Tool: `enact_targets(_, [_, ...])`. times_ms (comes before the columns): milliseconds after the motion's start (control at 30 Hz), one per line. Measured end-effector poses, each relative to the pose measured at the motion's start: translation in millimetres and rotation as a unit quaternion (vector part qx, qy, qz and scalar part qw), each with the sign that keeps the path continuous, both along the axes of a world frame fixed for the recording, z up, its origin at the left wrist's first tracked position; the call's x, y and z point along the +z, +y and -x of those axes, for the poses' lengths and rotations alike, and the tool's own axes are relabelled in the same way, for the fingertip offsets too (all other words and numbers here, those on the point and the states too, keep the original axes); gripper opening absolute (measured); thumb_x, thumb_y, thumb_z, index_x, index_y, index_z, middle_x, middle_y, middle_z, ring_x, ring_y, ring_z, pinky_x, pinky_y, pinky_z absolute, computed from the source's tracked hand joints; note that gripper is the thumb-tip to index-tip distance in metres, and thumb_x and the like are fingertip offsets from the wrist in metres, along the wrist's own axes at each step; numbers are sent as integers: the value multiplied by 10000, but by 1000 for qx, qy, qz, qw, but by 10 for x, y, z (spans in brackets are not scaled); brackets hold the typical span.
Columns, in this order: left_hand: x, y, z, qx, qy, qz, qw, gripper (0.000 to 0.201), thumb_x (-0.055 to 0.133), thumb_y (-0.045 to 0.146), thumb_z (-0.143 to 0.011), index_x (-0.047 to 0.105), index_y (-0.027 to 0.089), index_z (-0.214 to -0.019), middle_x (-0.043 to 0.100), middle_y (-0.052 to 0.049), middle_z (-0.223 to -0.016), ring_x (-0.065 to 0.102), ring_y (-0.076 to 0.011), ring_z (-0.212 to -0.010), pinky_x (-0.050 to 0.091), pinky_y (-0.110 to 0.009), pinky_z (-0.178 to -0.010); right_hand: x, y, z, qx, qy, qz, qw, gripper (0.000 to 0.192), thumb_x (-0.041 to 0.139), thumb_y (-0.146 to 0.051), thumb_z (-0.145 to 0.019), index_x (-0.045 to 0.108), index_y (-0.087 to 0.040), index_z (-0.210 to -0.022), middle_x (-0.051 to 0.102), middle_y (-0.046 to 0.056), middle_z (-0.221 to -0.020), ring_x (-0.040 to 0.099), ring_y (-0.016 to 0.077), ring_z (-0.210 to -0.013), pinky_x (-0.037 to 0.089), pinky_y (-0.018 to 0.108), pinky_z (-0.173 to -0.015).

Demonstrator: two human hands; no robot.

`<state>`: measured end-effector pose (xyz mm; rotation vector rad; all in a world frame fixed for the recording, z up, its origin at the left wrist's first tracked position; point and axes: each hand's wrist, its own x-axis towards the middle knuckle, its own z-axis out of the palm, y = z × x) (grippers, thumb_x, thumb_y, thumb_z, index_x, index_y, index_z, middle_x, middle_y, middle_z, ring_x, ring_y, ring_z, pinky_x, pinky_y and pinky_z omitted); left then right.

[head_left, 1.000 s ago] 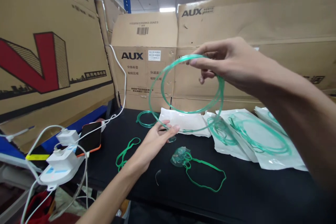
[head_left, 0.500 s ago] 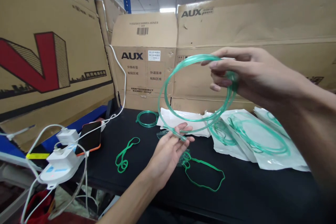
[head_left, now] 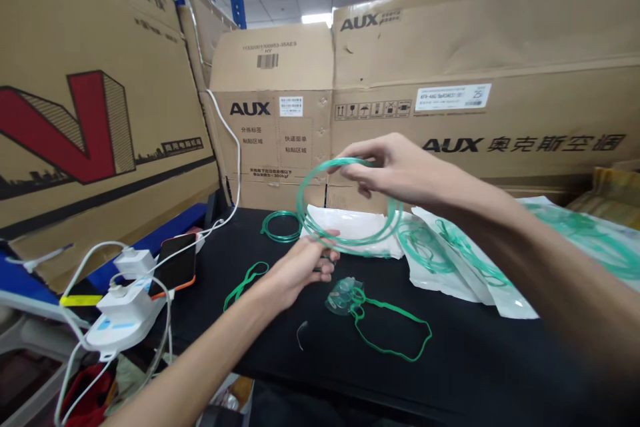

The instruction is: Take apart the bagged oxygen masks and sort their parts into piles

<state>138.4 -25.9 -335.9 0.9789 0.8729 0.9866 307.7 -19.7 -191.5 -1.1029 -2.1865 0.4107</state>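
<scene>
Item: coil of green tubing (head_left: 350, 213) — being held in the air above the black table (head_left: 500, 360), between both hands, in front of the white pouches (head_left: 350, 223)

Right hand (head_left: 395, 170): fingers pinching together on the top of the coil, holding several loops as one bundle

Left hand (head_left: 300, 267): fingers curling closed around the coil's lower edge; which strand or end it is gripping is not clear from here, probably the free end

Nearby on the table: clear green mask (head_left: 343, 297) with its green elastic strap (head_left: 395, 333) lying just below the left hand; a smaller tubing coil (head_left: 280, 225) and a loose green band (head_left: 245, 280) to the left; sealed pouches with tubing (head_left: 450, 260) to the right; phone (head_left: 176, 265) and white charger block (head_left: 125, 313) with cables at the left edge

Risks, judged from this position:
- loops are springing apart if either pinch loosens — the tubing is looking stiff and wants to uncoil
- the hanging lower edge is passing close to the mask and strap, and could be snagging them and dragging them off the table
- kinking is likely if the loops are being squeezed too tight
</scene>
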Motion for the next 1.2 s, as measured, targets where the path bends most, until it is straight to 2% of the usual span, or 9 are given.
enact_targets(133, [8, 392, 228, 23, -20, 39, 999, 171, 496, 170, -1020, 625, 133, -1126, 535, 41, -722, 420, -43, -470, 356, -156, -447, -64, 194, 326, 71, -3, -8, 997, 231, 577, -224, -922, 784, -152, -993, 575, -5, -649, 452, 127, -578, 343, 284, -559])
enact_targets(267, [34, 814, 510, 84, -16, 34, 996, 249, 628, 329, -1007, 632, 137, -1165, 670, -52, -1023, 658, -145, -770, 580, -286, -652, -212, 467, 633, 137, -10, -87, 987, 221, 559, -218, -924, 752, -129, -983, 703, 59, -891, 566, 160, -790, 409, 292, -724])
enact_targets(367, [102, 1115, 737, 141, -15, -11, 990, 306, 637, 340, -1001, 624, 148, -1239, 666, -88, -1166, 684, -200, -937, 604, -375, -788, -377, 671, 834, 170, -38, -108, 979, 189, 553, -191, -903, 732, -140, -938, 702, 33, -843, 550, 146, -785, 395, 275, -729])
enact_targets(500, [153, 1400, 1088, 202, 7, -75, 976, 308, 562, 411, -1034, 648, 131, -1128, 686, -79, -1069, 680, -175, -860, 593, -331, -739, -655, 953, 983, 202, -109, -96, 969, 132, 590, -141, -838, 721, -148, -827, 648, -2, -729, 494, 123, -697, 362, 266, -669])
enact_targets(633, [82, 1541, 1413, 218, 99, -86, 967, 443, 458, 476, -1059, 661, 109, -917, 707, -114, -951, 656, -155, -755, 572, -280, -650, -996, 1272, 996, 187, -178, -79, 963, 144, 627, -134, -839, 750, -161, -910, 664, 22, -775, 553, 157, -730, 379, 292, -679])
enact_targets(767, [-87, 1637, 1572, 222, 257, -87, 936, 260, 647, 350, -990, 664, 126, -1122, 693, -84, -1095, 682, -184, -881, 593, -348, -762, -1306, 1496, 982, 148, -240, -55, 958, 214, 737, -237, -870, 721, -153, -1067, 701, 68, -1008, 647, 227, -930, 495, 380, -835])
enact_targets(867, [-233, 1693, 1576, 233, 373, -93, 893, 314, 654, 324, -989, 629, 155, -1253, 652, -100, -1243, 672, -234, -1045, 588, -434, -881, -1439, 1547, 955, 141, -265, -45, 953, 259, 723, -320, -928, 688, -156, -1125, 685, 78, -1178, 650, 252, -1085, 516, 479, -956])
enact_targets(1067, [-435, 1693, 1416, 217, 529, -129, 810, 330, 650, 332, -991, 626, 169, -1276, 632, -107, -1301, 653, -258, -1116, 568, -465, -936, -1338, 1431, 664, 120, -236, -63, 962, 270, 689, -258, -952, 705, -156, -1201, 677, 130, -1271, 599, 294, -1233, 457, 493, -1057])
enact_targets(1200, [-403, 1608, 1317, 208, 576, -169, 772, 333, 656, 334, -987, 627, 174, -1278, 628, -109, -1312, 646, -263, -1138, 558, -476, -954, -1124, 1099, 241, 84, -188, -63, 976, 293, 611, -301, -994, 727, -179, -1234, 697, 149, -1275, 625, 308, -1201, 453, 450, -1040])
